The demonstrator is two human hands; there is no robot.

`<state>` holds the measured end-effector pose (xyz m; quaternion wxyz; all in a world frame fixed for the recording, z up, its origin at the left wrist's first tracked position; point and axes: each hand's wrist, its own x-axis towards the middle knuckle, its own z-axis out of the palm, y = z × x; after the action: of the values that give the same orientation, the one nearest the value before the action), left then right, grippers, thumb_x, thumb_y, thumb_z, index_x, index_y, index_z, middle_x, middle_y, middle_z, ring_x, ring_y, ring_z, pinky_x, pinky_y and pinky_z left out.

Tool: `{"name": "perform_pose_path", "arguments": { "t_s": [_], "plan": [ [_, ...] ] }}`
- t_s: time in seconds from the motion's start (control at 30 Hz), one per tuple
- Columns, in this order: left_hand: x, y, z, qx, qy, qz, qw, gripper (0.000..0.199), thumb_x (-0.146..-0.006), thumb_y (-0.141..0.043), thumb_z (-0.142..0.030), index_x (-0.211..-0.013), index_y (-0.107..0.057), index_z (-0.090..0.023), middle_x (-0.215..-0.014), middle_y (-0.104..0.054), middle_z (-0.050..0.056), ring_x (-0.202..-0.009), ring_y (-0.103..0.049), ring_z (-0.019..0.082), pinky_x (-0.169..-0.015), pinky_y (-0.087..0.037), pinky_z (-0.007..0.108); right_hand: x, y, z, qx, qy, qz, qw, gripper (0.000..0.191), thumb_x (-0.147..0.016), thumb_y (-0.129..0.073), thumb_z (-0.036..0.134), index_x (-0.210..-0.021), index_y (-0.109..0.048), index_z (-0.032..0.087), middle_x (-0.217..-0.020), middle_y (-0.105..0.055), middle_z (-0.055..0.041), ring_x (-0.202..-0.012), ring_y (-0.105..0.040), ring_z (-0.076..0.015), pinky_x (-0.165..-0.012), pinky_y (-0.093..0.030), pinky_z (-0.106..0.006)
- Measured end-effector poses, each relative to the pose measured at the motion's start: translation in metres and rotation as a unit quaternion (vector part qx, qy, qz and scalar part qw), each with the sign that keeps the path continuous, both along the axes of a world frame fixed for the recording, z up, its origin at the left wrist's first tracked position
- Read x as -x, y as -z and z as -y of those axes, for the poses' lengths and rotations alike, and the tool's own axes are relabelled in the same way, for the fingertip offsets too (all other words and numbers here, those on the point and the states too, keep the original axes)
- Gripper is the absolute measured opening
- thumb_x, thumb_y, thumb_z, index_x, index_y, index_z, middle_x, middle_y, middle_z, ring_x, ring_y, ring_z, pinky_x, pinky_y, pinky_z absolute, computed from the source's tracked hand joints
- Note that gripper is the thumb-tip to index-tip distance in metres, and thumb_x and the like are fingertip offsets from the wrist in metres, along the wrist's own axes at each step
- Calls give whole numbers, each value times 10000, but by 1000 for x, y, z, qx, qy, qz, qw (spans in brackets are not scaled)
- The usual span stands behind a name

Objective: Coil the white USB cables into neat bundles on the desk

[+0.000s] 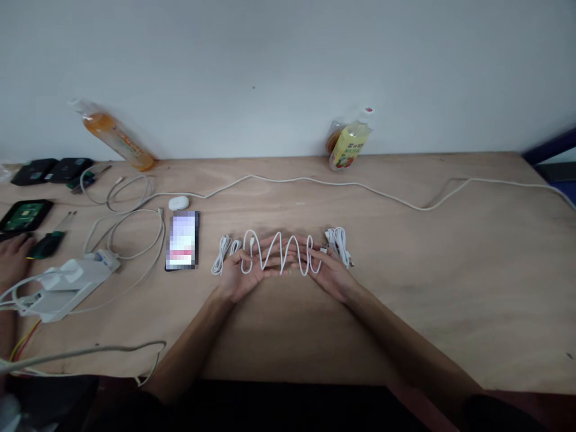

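A white cable [281, 252] lies in loose zigzag coils across both palms. My left hand [245, 271] is palm up under the coils near one plug end, its thumb bent over the cable and its fingers stretched toward the other hand. My right hand [328, 270] supports the other end, where a USB plug shows by the thumb. The fingertips of both hands meet or overlap beneath the coils. Bundled white cables [221, 255] rest on the table just left of my left hand. Another white bundle [341, 245] sits beyond my right hand.
A phone [182, 241] and a white earbud case [179, 203] lie at left, near a white power strip [67, 288] with cables. Two bottles [119, 141] [351, 144] stand at the wall. A screwdriver [49, 243] is beside another person's hand [13, 258] at the far left.
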<state>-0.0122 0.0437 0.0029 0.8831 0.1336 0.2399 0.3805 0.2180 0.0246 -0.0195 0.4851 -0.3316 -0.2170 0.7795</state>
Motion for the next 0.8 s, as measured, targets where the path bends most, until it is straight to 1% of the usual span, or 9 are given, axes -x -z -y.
{"name": "perform_pose_path", "arguments": {
  "t_s": [0.1, 0.23, 0.43, 0.63, 0.8],
  "plan": [
    [0, 0, 0, 0, 2, -7, 1000, 825, -724, -542, -158, -1545, -629, -143, -1560, -673, 205, -1396, -658, 492, -1126, -517, 725, 0, 0, 0, 0, -1, -4, 1000, 273, -812, -946, 362, -1052, -869, 258, -1202, -871, -77, -1099, -823, -270, -893, -689, -380],
    [0, 1, -1, -12, 6, -16, 1000, 819, -718, -545, -166, -1532, -639, -136, -1539, -687, 210, -1401, -653, 491, -1127, -515, 726, 0, 0, 0, 0, -1, -4, 1000, 266, -821, -937, 352, -1060, -870, 257, -1210, -869, -81, -1108, -822, -269, -886, -690, -374],
    [1, 1, 0, -36, 15, -16, 999, 775, -738, -553, -172, -1504, -673, -160, -1497, -719, 191, -1405, -653, 483, -1131, -517, 706, 0, 1, 0, 0, -3, 2, 1000, 266, -846, -913, 333, -1083, -855, 226, -1229, -862, -107, -1098, -824, -276, -912, -690, -405],
    [1, 2, 0, -25, 9, -18, 999, 759, -730, -537, -167, -1473, -693, -144, -1474, -730, 199, -1375, -676, 478, -1132, -509, 718, -1, 2, 1, -1, -5, 4, 1000, 280, -870, -879, 308, -1137, -842, 231, -1264, -849, -119, -1205, -794, -312, -987, -670, -467],
    [0, 1, 0, -16, 2, -9, 1000, 801, -714, -543, -154, -1504, -670, -149, -1496, -717, 197, -1364, -683, 478, -1128, -514, 713, -1, 2, 0, -3, -7, 8, 1000, 274, -872, -875, 328, -1127, -844, 232, -1259, -851, -117, -1204, -795, -309, -992, -669, -464]
  ]
}}
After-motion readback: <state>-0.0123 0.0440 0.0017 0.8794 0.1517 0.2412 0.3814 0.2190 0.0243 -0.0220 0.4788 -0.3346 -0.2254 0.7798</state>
